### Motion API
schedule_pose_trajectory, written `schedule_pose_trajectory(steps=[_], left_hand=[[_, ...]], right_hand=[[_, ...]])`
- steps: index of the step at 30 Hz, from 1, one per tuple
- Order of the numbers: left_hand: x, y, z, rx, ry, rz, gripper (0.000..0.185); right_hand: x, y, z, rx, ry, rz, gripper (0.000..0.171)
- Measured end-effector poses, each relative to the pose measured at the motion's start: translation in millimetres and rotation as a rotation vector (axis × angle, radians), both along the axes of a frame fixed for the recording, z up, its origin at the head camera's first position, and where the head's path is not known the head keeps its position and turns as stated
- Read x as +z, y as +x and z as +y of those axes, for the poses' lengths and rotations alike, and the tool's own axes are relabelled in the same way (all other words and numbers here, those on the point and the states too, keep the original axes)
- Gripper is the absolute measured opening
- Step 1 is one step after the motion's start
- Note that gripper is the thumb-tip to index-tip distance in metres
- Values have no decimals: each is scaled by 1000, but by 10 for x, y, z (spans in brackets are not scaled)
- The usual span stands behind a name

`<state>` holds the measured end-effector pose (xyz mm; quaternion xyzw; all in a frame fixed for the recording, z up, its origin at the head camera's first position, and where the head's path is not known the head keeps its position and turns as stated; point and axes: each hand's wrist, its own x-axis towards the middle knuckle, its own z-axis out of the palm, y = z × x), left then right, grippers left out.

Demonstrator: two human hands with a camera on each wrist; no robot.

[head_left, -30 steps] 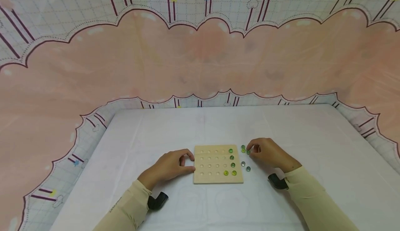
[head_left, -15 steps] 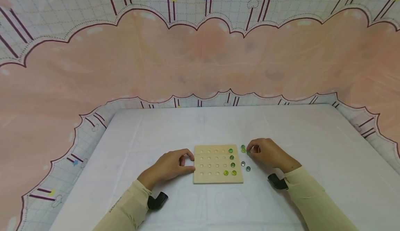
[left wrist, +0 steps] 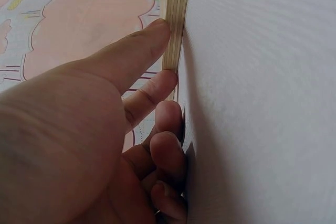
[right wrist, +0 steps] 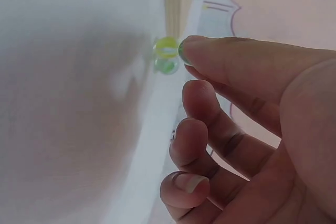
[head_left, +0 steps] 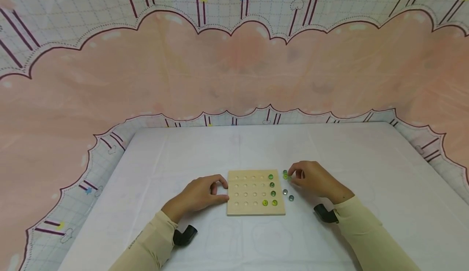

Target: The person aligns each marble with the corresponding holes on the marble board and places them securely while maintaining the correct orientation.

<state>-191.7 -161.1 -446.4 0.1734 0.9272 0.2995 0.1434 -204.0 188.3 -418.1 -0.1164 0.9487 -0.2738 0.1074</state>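
A pale wooden board (head_left: 245,211) with rows of round hollows lies flat on the white table. Green marbles (head_left: 272,185) and yellow-green marbles (head_left: 265,202) sit in its rightmost column and near right corner. My left hand (head_left: 199,191) touches the board's left edge with thumb and index fingertips spread apart; in the left wrist view the thumb (left wrist: 142,43) presses the edge. Just beyond the right edge, my right hand (head_left: 313,178) pinches a green marble (right wrist: 183,53) between thumb and index finger, its fingertips mostly covering it.
Beside the board's right edge a yellow-green marble (right wrist: 167,48) and a green marble (right wrist: 166,66) lie together. Two greyish clear marbles, one (head_left: 285,192) close to the edge and another (head_left: 291,198) nearer me, are on the white cloth (head_left: 205,149). A patterned curtain (head_left: 234,71) hangs behind.
The right hand has shifted slightly left and up with the green marble, which rested on the cloth under its fingertips before. My left hand and the board stay put.
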Motion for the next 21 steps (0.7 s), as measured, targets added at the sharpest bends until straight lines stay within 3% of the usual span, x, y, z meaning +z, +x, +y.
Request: schedule_pose_trajectory(steps=[21], left_hand=[[-21, -1, -16, -5, -7, 3, 28]], right_hand=[[135, 186, -191, 99, -76, 102, 16]])
